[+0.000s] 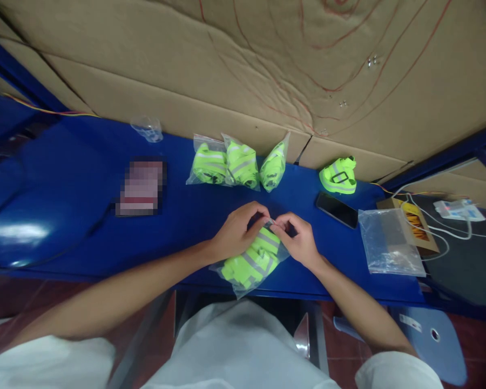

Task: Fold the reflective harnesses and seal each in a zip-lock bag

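Near the front edge of the blue table, a clear plastic bag (238,287) holds a folded neon-yellow reflective strap (249,265) with grey stripes. My left hand (240,227) pinches the top edge of this bag from the left. Close beside it, my right hand (297,237) pinches the same edge from the right, thumb and forefinger together. The fingertips of both hands almost meet at the bag's mouth. Behind them stand several bagged neon straps (243,165) against the cardboard. A loose rolled neon strap (339,175) with a black buckle lies to the right.
A black phone (337,210) lies right of my hands. Further right are an empty clear bag (389,243), a cardboard box (419,227) and white cables (445,237). On the left are a blurred-out rectangular item (141,188) and a clear cup (148,129). A cardboard wall (166,92) closes the back.
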### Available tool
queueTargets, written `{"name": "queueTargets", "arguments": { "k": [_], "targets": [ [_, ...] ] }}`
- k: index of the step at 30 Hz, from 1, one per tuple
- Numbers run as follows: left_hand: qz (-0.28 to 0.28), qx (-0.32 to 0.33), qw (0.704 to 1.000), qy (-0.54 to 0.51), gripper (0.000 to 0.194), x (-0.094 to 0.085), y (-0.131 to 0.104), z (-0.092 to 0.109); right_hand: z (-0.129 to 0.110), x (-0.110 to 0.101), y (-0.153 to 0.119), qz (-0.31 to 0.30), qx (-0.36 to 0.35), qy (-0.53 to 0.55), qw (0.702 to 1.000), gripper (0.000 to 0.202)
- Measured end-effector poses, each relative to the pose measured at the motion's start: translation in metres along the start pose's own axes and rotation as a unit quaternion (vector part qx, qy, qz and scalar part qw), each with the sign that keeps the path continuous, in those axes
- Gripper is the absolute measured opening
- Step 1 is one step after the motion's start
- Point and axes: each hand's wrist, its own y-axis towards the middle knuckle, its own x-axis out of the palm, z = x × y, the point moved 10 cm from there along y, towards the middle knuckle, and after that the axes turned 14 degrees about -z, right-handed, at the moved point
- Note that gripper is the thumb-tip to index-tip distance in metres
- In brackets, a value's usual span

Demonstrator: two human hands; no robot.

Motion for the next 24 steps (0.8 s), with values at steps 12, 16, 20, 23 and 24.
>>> {"name": "queueTargets", "arguments": {
  "k": [12, 16, 20, 23, 24],
  "targets": [
    [0.017, -0.021, 0.999, -0.040, 0.019, 0.003, -0.002, -0.010, -0.016, -0.001, -0.003, 0.007, -0.044, -0.084, 0.996, 0.004],
    [0.015, -0.015, 0.999, -0.043, 0.017, 0.003, -0.003, -0.008, -0.019, -0.002, -0.005, 0.017, -0.051, -0.082, 0.995, 0.006],
    [0.003, -0.009, 0.999, -0.035, 0.016, 0.006, -0.002, -0.004, -0.019, -0.001, -0.004, 0.002, -0.045, -0.067, 0.997, 0.009],
    [-0.001, -0.008, 0.999, -0.033, 0.016, 0.008, -0.001, -0.003, -0.020, 0.000, -0.003, -0.005, -0.044, -0.057, 0.997, 0.008],
    [0.000, -0.009, 0.999, -0.035, 0.015, 0.008, -0.001, -0.003, -0.020, 0.000, -0.003, -0.003, -0.043, -0.055, 0.998, 0.007]
  ]
}}
